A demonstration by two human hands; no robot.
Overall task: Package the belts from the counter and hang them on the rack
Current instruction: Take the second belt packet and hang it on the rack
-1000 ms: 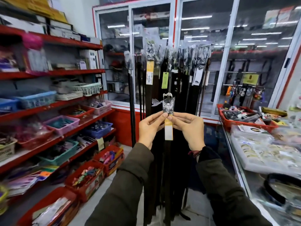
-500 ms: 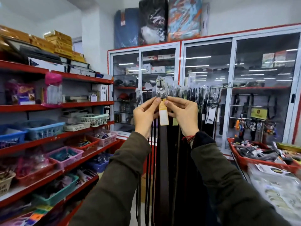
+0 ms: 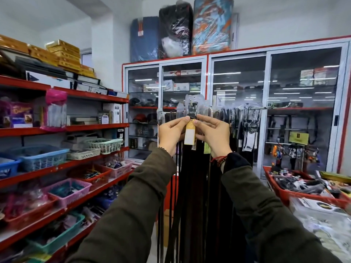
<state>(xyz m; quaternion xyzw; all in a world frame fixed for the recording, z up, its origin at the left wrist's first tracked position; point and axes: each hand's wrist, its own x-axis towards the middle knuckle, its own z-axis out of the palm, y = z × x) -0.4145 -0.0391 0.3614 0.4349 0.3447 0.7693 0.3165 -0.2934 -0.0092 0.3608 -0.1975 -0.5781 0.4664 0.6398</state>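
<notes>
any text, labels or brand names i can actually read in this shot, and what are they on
None can be read.
Yellow and white paper tag on the packaged black belt, held by left hand and right hand: no print visible.
White hang tag on the hanging belts: dark logo, too small.
Purple box on the red shelf: gold lettering, blurred.
Yellow-green sign in the glass cabinet: illegible.

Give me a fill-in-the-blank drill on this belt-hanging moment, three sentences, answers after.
1. The packaged belt is held up by ____ hands, the left hand and the right hand.
2. The tag between the hands is yellow and ____.
3. The shelves to the person's left are painted ____.

Missing words: both; white; red
</notes>
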